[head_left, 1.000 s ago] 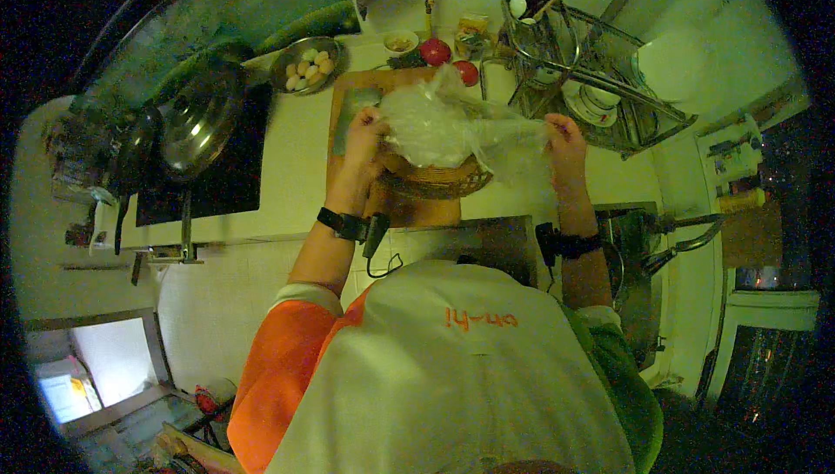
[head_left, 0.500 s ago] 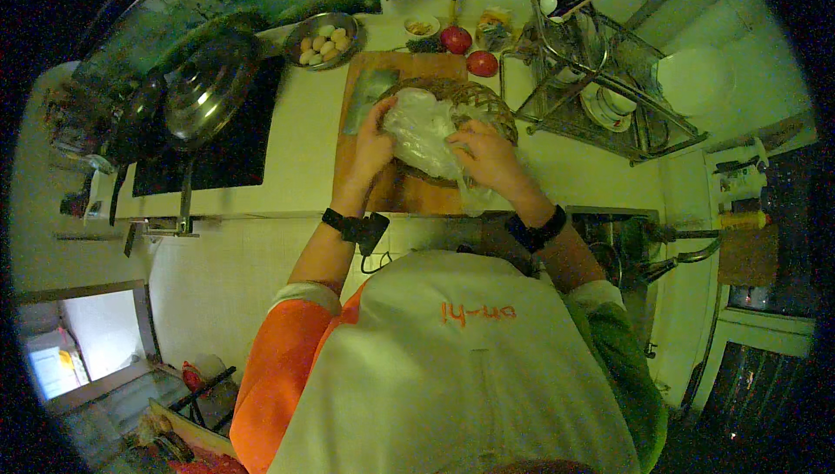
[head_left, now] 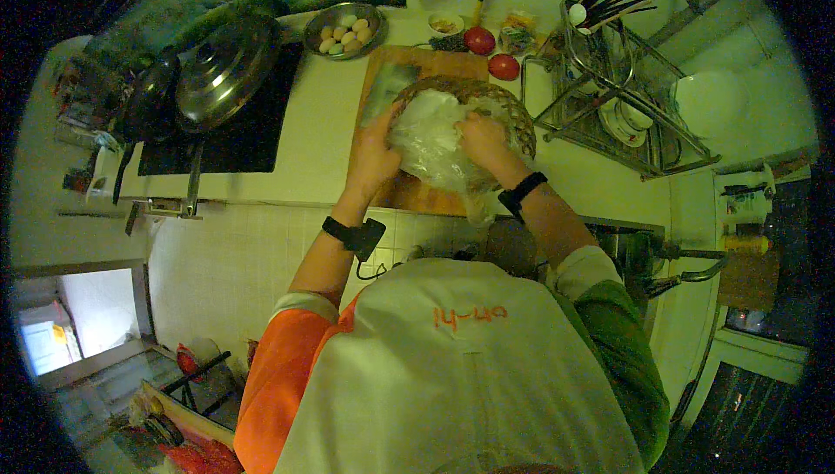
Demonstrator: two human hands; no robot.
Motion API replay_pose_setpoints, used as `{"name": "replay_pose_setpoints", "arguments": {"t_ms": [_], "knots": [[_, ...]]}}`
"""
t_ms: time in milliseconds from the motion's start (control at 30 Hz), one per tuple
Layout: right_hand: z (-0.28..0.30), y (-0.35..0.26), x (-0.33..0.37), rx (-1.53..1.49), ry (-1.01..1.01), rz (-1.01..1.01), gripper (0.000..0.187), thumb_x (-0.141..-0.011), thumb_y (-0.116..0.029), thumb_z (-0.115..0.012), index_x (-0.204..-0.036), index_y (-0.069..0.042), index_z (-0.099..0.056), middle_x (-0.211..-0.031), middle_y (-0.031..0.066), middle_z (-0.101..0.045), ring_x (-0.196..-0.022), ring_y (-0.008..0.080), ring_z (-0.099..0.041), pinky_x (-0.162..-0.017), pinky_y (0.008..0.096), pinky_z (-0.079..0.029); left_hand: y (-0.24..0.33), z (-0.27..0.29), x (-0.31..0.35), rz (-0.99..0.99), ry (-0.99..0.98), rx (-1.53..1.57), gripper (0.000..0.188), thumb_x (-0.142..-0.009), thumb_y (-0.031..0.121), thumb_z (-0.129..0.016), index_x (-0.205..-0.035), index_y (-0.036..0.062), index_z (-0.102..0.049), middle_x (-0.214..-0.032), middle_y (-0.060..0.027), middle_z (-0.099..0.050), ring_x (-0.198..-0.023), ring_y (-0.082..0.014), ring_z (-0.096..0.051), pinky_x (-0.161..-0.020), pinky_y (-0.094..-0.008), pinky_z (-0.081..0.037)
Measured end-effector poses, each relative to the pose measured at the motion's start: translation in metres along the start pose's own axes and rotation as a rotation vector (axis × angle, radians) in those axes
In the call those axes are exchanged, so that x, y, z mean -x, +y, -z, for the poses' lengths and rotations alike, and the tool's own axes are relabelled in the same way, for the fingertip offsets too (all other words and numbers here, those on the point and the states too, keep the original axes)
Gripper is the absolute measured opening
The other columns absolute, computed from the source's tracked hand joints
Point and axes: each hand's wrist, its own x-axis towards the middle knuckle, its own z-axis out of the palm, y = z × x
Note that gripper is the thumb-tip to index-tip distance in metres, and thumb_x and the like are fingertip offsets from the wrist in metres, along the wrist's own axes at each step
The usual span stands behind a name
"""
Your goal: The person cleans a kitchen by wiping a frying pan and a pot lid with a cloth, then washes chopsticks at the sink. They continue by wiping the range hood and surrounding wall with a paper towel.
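A clear, crumpled plastic bag (head_left: 429,150) with something whitish inside lies over a round woven basket (head_left: 522,119). My left hand (head_left: 376,163) grips the bag's left side beside the basket's rim, its fingertips partly hidden. Closed in a fist, my right hand (head_left: 485,143) holds a gathered part of the bag over the basket's middle. A loose end of the plastic hangs toward the counter's front edge. Beneath the basket is a wooden cutting board (head_left: 365,145), with a wide, dull-grey blade-like piece (head_left: 396,90) flat on its left part.
Behind the board stand a metal bowl of eggs (head_left: 346,32), a small bowl (head_left: 447,24) and two tomatoes (head_left: 504,67). A metal dish rack (head_left: 626,91) with chopsticks is on the right. At left, a lidded pan (head_left: 222,74) sits on the black cooktop (head_left: 248,148).
The plastic bag has spread wider across the basket. My right hand has closed into a fist on it, and my left hand has shifted lower along its side. The whole view has shifted slightly.
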Motion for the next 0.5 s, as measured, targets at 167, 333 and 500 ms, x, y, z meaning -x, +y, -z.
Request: {"name": "replay_pose_setpoints", "arguments": {"t_ms": [167,333,500], "knots": [[-0.009,0.002,0.005,-0.174,0.149,0.031,0.019,-0.076,-0.022,-0.061,-0.089,-0.011,-0.069,-0.088,0.0128,-0.064,-0.076,0.0342,-0.063,-0.064,0.0464,-0.051,0.037,0.009,0.003,-0.036,-0.016,-0.242,0.062,-0.071,0.0,-0.055,-0.132,0.0114,-0.048,-0.123,-0.0202,-0.053,-0.109,-0.0395,-0.051,-0.095,-0.0411,-0.043],[0.037,0.022,0.033,-0.328,0.055,-0.068,0.02,-0.077,-0.025,-0.062,-0.088,-0.009,-0.069,-0.081,0.0134,-0.065,-0.071,0.0324,-0.061,-0.065,0.0416,-0.05,0.043,0.004,-0.003,-0.097,-0.027,-0.09,0.06,-0.075,0.003,-0.055,-0.134,0.0148,-0.047,-0.131,-0.0229,-0.045,-0.106,-0.0411,-0.053,-0.087,-0.0403,-0.047],[0.106,0.044,0.061,-0.715,0.351,-0.219,0.026,-0.089,-0.023,-0.056,-0.072,-0.005,-0.059,-0.065,0.0071,-0.053,-0.055,0.0151,-0.047,-0.054,0.0314,-0.04,0.021,-0.037,-0.043,-0.081,-0.189,-0.2,0.057,-0.079,0.005,-0.054,-0.134,0.0144,-0.046,-0.135,-0.026,-0.04,-0.117,-0.0404,-0.048,-0.094,-0.0427,-0.044]]}}
